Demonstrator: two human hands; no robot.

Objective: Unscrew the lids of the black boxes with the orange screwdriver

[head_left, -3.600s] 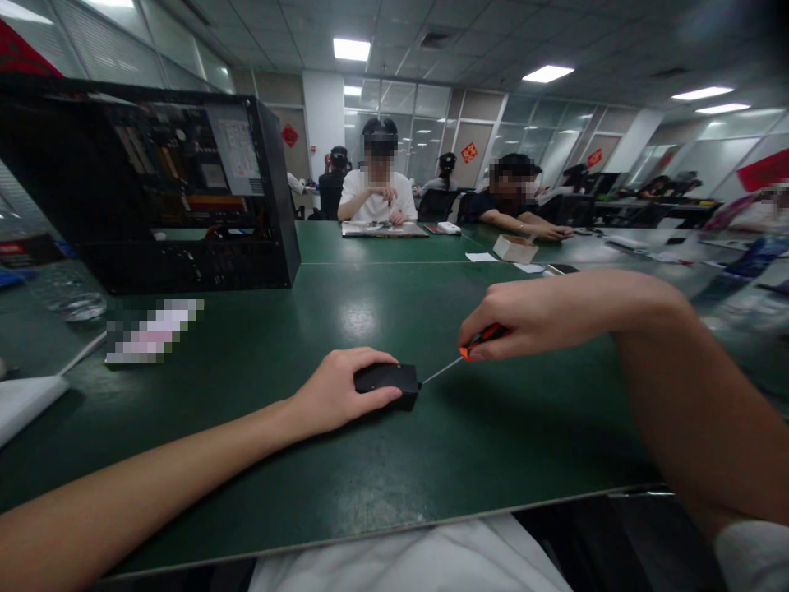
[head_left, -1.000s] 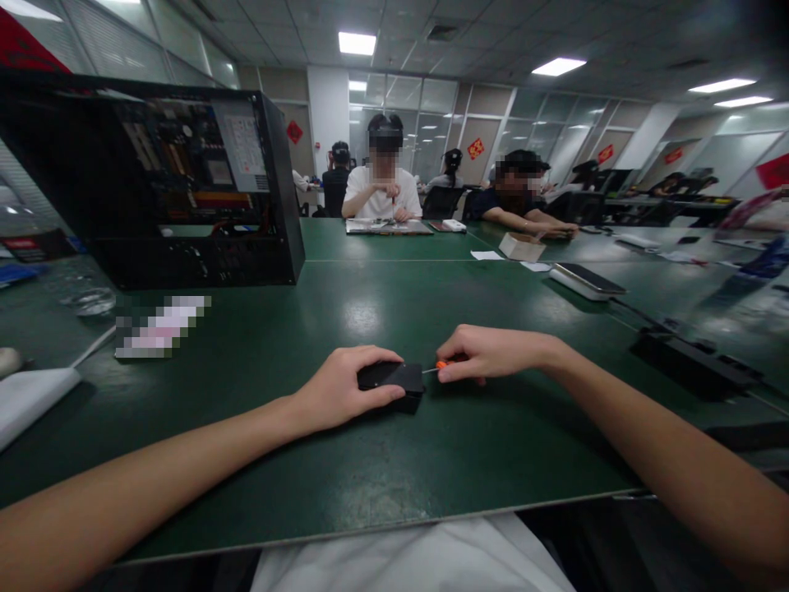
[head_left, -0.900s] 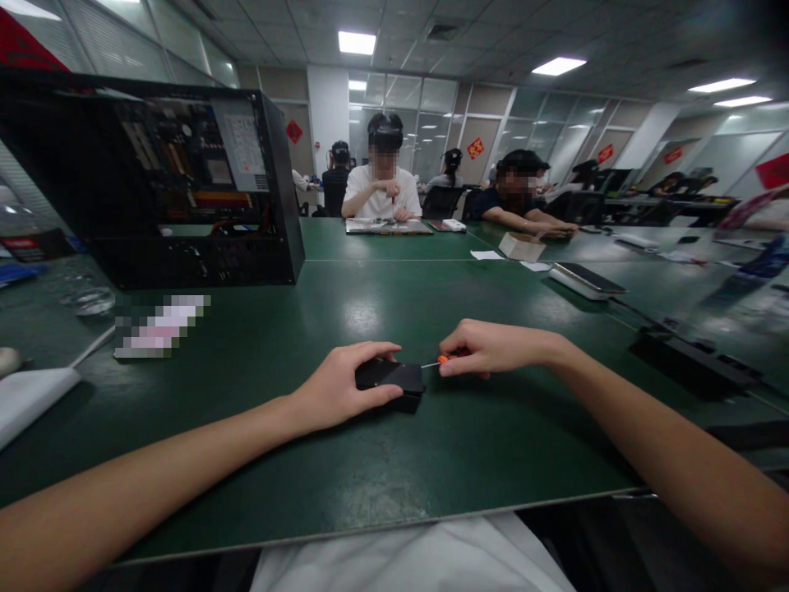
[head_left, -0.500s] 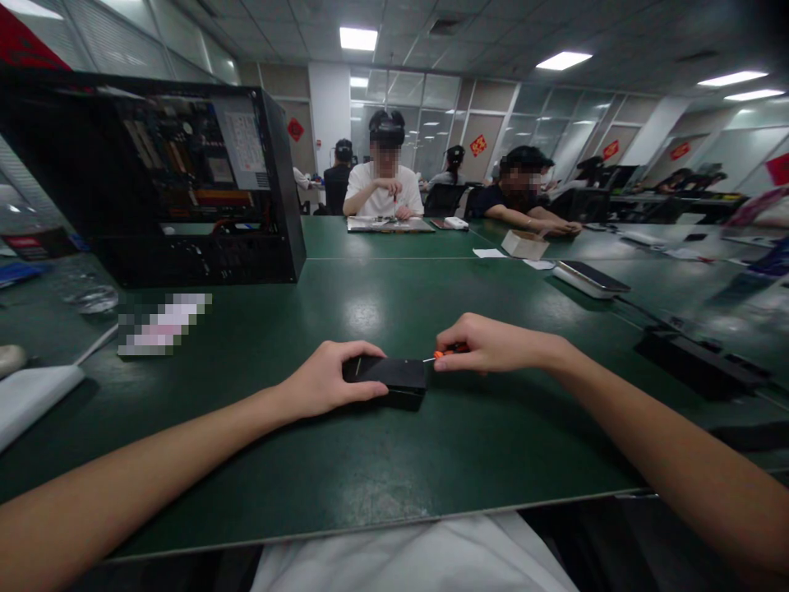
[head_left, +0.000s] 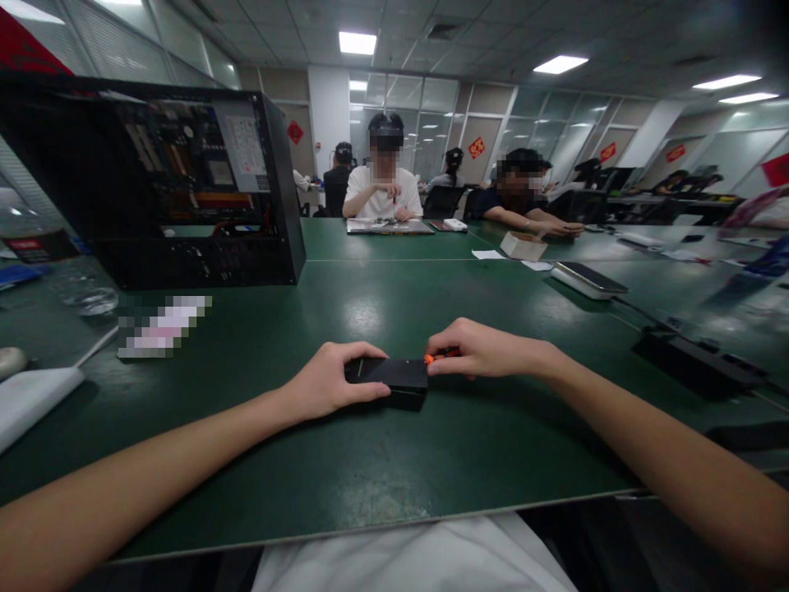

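A small flat black box [head_left: 394,376] lies on the green table [head_left: 400,460] in front of me. My left hand [head_left: 329,382] grips its left end, thumb along the near side and fingers over the far edge. My right hand [head_left: 477,351] is closed in a pinch on a small orange-handled screwdriver [head_left: 439,357], held right against the box's right end. The screwdriver's shaft is hidden between my fingers and the box.
An open black computer case [head_left: 185,181] stands at the back left. A white pad [head_left: 30,399] lies at the far left, a phone [head_left: 588,278] and a black power strip [head_left: 696,366] to the right. Other people sit at the far end of the table.
My right hand has drawn closer to the box, so the screwdriver's metal shaft no longer shows. My left hand has slid back, baring more of the box's top.
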